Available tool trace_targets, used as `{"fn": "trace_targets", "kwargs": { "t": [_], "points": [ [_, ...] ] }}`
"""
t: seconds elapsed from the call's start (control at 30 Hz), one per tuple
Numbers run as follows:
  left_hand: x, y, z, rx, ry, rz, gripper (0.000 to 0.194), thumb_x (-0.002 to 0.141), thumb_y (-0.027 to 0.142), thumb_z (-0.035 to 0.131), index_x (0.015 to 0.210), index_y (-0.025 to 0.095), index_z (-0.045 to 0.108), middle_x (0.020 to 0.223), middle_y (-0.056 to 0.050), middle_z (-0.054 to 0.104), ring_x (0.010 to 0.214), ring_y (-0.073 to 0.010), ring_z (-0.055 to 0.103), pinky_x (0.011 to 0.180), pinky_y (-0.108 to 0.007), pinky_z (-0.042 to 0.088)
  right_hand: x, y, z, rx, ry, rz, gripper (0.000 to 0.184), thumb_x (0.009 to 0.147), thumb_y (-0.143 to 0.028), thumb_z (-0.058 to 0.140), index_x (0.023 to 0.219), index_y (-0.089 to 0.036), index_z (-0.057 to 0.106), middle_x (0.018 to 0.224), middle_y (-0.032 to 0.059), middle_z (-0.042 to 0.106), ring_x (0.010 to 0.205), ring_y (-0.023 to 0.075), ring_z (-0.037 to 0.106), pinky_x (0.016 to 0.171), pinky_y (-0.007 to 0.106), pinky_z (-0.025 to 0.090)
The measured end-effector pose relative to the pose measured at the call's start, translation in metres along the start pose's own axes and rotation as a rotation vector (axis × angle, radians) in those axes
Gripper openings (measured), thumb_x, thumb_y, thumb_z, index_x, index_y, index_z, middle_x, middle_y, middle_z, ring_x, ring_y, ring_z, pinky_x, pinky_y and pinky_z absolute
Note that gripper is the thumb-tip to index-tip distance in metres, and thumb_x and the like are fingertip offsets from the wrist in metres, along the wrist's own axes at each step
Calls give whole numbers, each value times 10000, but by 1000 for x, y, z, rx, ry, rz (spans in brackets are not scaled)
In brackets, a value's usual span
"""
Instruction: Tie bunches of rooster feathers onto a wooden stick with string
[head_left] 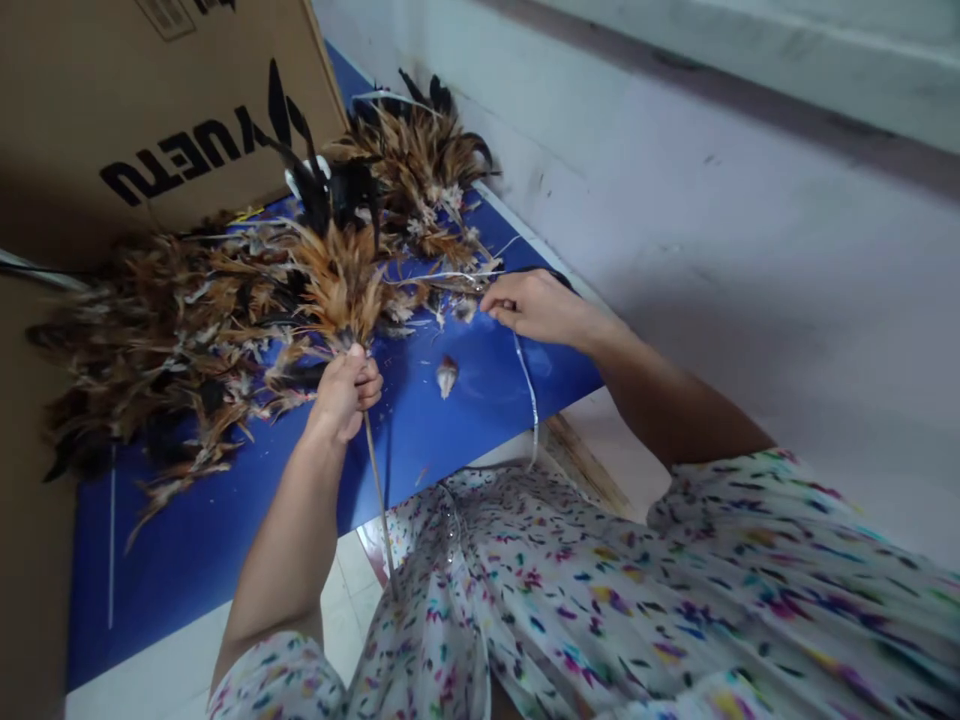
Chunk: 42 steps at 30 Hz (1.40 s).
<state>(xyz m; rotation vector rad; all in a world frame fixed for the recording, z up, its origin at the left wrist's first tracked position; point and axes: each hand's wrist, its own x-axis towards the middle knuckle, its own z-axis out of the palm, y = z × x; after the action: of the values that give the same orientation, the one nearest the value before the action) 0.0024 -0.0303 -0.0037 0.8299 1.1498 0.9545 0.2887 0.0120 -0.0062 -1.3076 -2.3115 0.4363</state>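
Note:
A feather duster (pixel 341 285), with brown feathers and black ones at its tip, stands upright in my left hand (pixel 349 390). The fingers are wrapped round its base, and its thin stick (pixel 377 480) runs down toward my lap. To the right, my right hand (pixel 536 308) is closed in a pinch on a thin white strip (pixel 531 385). One length of the strip hangs below the fingers past the table edge; a pale line also stretches left toward the duster. A small loose feather (pixel 447 376) lies on the blue tabletop (pixel 480 410) between my hands.
Loose brown feathers (pixel 172 330) are heaped across the left of the table. Another feather bunch (pixel 420 150) lies at the back by the wall (pixel 675 200). A large cardboard box (pixel 187 90) stands behind the heap. A thin white stick (pixel 112 540) lies at the front left.

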Motion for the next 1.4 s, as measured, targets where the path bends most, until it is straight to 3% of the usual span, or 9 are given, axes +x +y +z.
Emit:
{"fn": "trace_targets", "kwargs": {
  "t": [0.23, 0.37, 0.5, 0.6, 0.8, 0.93, 1.03, 1.17, 1.4],
  "points": [
    [1, 1, -5, -19, 11, 33, 426, 754, 433, 713, 685, 179, 378, 531, 98, 280, 365, -7, 207, 331, -113, 125, -17, 10, 10, -56, 113, 154, 213, 826, -147, 515, 910, -154, 710, 905, 71, 669, 741, 149, 594, 747, 284, 453],
    [2, 2, -5, -35, 30, 27, 413, 773, 419, 696, 678, 179, 374, 531, 98, 283, 363, -7, 208, 329, -111, 134, 5, 12, 8, -94, 150, 169, 213, 835, -154, 513, 917, -153, 709, 926, 80, 669, 766, 158, 594, 773, 298, 456],
    [2, 4, -7, -49, 39, 45, 393, 781, 386, 689, 679, 180, 370, 527, 100, 281, 360, -9, 210, 326, -110, 137, 33, 18, -3, -125, 81, 190, 226, 808, -112, 513, 887, -155, 719, 910, 72, 694, 808, 174, 616, 787, 303, 451],
    [4, 6, -10, -64, 53, 62, 368, 798, 367, 671, 683, 178, 377, 520, 101, 281, 355, -11, 202, 322, -112, 141, 32, 23, -17, -132, 38, 140, 269, 801, -90, 490, 902, -172, 726, 910, 60, 705, 842, 181, 624, 803, 306, 448],
    [5, 7, -12, -77, 72, 44, 332, 820, 364, 657, 718, 178, 403, 515, 103, 286, 349, -16, 201, 322, -120, 140, -33, 10, -28, -7, -246, -263, 341, 749, -59, 503, 983, -193, 713, 1075, 69, 671, 1050, 194, 568, 979, 356, 412],
    [4, 7, -10, -67, 64, 28, 303, 843, 371, 630, 740, 177, 421, 516, 100, 287, 349, -21, 209, 326, -125, 136, -86, -6, -11, -34, -357, -303, 411, 758, -73, 532, 1127, -201, 659, 1295, 108, 571, 1248, 254, 462, 1023, 452, 371],
    [4, 7, -9, -65, 44, 23, 270, 861, 330, 602, 739, 178, 416, 518, 99, 281, 350, -22, 205, 328, -128, 130, -108, -14, 4, -94, -264, -285, 298, 815, -95, 516, 1056, -192, 662, 1295, 115, 577, 1281, 278, 449, 1008, 488, 367],
    [3, 6, -8, -67, 22, 7, 253, 871, 313, 585, 741, 178, 414, 515, 103, 262, 350, -22, 186, 327, -130, 117, -118, -15, 15, -108, -154, -343, 167, 874, -151, 511, 951, -177, 656, 1203, 111, 634, 1197, 248, 537, 980, 454, 422],
    [3, 6, -9, -115, -42, -55, 255, 888, 320, 571, 743, 180, 414, 516, 109, 227, 346, -22, 159, 328, -132, 108, -137, -6, 27, -72, -49, -338, 110, 898, -239, 562, 913, -184, 657, 1173, 116, 664, 1219, 228, 566, 999, 414, 494]
  ]
}}
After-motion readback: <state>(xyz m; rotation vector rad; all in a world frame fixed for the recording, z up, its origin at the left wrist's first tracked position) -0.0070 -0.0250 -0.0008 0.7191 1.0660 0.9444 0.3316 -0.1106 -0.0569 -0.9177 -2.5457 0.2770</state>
